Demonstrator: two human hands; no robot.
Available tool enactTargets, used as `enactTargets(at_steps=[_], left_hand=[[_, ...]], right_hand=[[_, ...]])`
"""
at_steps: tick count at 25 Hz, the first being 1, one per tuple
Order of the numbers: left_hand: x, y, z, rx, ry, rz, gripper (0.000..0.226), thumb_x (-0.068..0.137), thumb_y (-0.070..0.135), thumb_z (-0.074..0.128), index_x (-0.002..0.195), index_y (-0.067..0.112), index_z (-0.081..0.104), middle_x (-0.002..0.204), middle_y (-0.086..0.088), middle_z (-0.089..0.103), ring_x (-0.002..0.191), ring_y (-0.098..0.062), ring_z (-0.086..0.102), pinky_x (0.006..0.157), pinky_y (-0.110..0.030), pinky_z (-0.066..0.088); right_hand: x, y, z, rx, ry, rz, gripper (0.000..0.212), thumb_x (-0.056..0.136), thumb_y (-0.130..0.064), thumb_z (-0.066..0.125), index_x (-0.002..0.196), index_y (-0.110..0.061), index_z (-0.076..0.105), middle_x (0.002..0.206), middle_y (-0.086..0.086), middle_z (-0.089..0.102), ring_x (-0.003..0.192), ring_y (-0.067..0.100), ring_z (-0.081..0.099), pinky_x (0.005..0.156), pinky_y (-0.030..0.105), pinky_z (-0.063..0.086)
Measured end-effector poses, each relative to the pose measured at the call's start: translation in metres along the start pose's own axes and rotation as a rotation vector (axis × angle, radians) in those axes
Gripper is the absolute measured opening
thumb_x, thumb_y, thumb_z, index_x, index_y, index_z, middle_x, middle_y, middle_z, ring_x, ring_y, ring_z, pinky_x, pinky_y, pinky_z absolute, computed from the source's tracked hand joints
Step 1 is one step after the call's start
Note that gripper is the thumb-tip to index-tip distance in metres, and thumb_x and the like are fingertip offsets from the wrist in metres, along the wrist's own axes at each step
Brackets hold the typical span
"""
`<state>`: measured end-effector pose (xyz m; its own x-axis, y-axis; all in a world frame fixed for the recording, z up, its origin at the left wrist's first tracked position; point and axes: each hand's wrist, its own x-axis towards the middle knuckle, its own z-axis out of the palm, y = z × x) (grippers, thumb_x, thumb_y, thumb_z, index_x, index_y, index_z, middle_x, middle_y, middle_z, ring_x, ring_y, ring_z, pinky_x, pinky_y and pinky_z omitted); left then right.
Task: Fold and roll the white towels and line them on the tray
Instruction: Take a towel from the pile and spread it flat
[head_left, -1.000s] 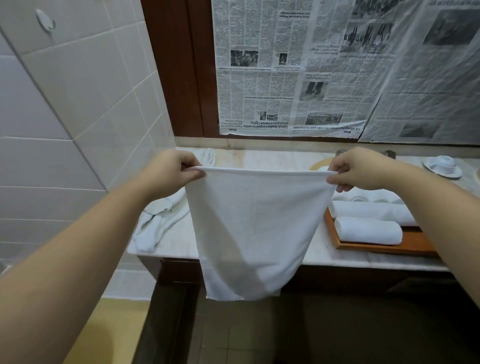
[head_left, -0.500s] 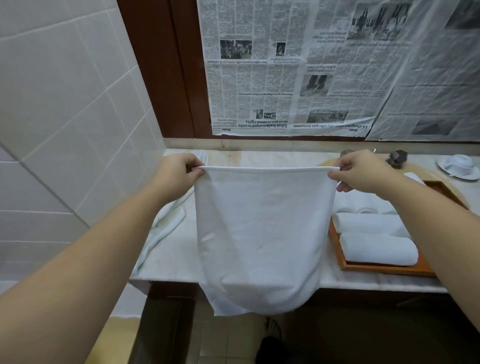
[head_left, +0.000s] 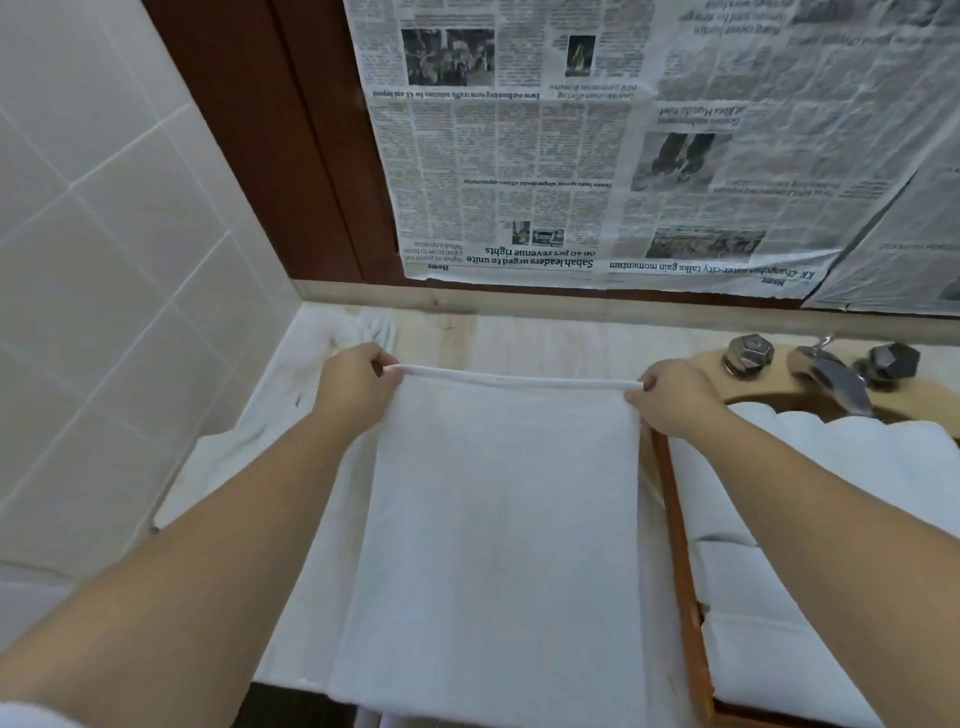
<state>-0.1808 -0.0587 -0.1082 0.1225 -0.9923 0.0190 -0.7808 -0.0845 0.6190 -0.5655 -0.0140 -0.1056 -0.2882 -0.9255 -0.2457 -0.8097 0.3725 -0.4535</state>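
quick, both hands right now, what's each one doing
Left hand: pinching the far left corner of the white towel.
Right hand: pinching the towel's far right corner.

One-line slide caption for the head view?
Both hands, left hand and right hand, pinch a white towel's far corners on the counter beside the tray.

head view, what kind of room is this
Most likely a bathroom vanity, perhaps in a hotel: a metal tap over a basin, a tiled wall, and rolled towels on a wooden tray.
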Motion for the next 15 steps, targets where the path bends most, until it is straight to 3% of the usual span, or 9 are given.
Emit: enactTargets(at_steps=[3,7,10,15], left_hand=[[0.030,-0.003,0.033,0.009,-0.028,-0.058,0.003,0.094,0.021,0.069,0.096,0.019,0.071,0.078,0.009,0.062,0.085,-0.019,0.061,0.072,-0.028,0.042],[0.067,-0.008,0.065,0.025,-0.048,-0.100,0.003,0.095,0.019,0.068,0.096,0.019,0.070,0.078,0.011,0.060,0.088,-0.018,0.060,0.077,-0.028,0.044],[0.095,-0.015,0.090,0.029,-0.073,-0.119,0.005,0.094,0.017,0.070,0.098,0.016,0.072,0.077,0.012,0.059,0.087,-0.017,0.060,0.077,-0.027,0.044],[0.126,-0.031,0.118,0.040,-0.133,-0.128,0.004,0.092,0.020,0.072,0.092,0.022,0.068,0.077,0.009,0.063,0.085,-0.020,0.065,0.075,-0.031,0.051]], right_hand=[[0.046,0.005,0.021,-0.051,-0.032,0.013,0.021,0.095,-0.019,0.062,0.090,0.000,0.069,0.085,0.020,0.069,0.087,0.037,0.067,0.064,0.033,0.045],[0.092,0.006,0.039,-0.092,-0.069,0.045,0.018,0.096,-0.022,0.061,0.095,-0.005,0.067,0.088,0.009,0.067,0.084,0.028,0.061,0.061,0.030,0.041],[0.118,0.008,0.054,-0.111,-0.088,0.111,0.015,0.095,-0.019,0.059,0.101,-0.006,0.066,0.093,0.008,0.066,0.083,0.026,0.060,0.066,0.031,0.045],[0.152,0.014,0.070,-0.084,-0.075,0.179,0.018,0.091,-0.012,0.058,0.098,0.001,0.069,0.084,0.012,0.068,0.069,0.023,0.056,0.056,0.028,0.042]])
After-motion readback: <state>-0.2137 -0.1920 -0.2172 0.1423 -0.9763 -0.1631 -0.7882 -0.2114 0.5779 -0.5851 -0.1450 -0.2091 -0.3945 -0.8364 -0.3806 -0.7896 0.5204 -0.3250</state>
